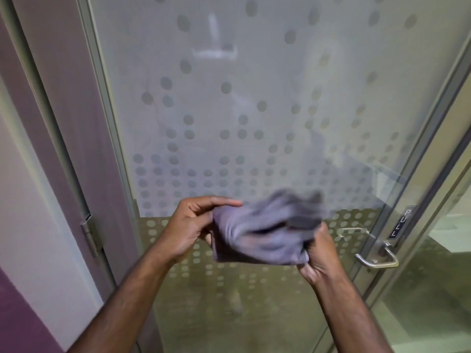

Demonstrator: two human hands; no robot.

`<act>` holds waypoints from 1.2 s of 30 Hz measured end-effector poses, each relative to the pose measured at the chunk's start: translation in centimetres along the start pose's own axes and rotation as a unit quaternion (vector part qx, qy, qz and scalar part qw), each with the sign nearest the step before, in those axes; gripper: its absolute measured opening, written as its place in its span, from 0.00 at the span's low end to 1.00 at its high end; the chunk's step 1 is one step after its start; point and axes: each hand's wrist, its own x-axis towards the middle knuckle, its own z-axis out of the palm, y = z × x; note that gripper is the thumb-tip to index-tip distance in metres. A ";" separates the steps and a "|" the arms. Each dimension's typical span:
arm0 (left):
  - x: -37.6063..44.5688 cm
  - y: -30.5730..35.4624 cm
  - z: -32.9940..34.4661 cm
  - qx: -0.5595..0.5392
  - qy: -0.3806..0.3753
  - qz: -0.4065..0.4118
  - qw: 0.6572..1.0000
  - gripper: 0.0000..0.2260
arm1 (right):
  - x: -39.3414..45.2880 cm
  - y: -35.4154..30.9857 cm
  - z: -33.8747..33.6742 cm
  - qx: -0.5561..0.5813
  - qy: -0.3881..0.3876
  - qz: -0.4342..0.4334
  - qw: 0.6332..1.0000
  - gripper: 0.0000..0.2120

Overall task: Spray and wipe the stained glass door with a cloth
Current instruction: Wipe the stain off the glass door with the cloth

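Both hands, the left hand (190, 225) and the right hand (314, 253), grip the grey cloth (262, 233) near the glass door (254, 110), seemingly folding it; next it must press flat on the glass.

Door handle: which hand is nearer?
Right. The right hand grips the cloth just left of the door handle; the left hand holds the cloth's far side, further left.
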 end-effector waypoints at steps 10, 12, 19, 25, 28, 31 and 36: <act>-0.9 -2.2 0.5 -0.115 0.006 -0.263 0.958 0.25 | 0.3 1.4 0.3 -0.096 0.079 -0.091 0.988 0.09; -1.5 -2.2 0.9 -0.059 -0.020 -0.269 0.961 0.23 | 0.1 1.6 0.5 -0.149 0.088 -0.116 0.978 0.14; -1.3 -2.4 0.9 -0.110 0.065 -0.221 0.967 0.15 | -0.8 1.9 0.5 -0.136 0.128 0.065 0.980 0.13; -1.2 -3.2 0.4 -0.065 0.077 -0.216 0.971 0.10 | -1.9 1.6 -0.1 -0.039 0.133 0.162 0.977 0.21; -0.7 -4.1 -0.1 -0.001 0.080 -0.196 0.977 0.08 | -3.0 1.7 -0.4 -0.213 0.094 0.139 0.963 0.19; 0.1 -4.6 -0.2 0.068 0.069 -0.172 0.980 0.02 | -3.9 1.5 -0.5 -0.296 0.079 0.104 0.946 0.20; 1.3 -4.5 0.8 0.089 -0.003 -0.184 0.979 0.10 | -5.0 -0.3 -1.4 -0.307 0.153 0.065 0.937 0.19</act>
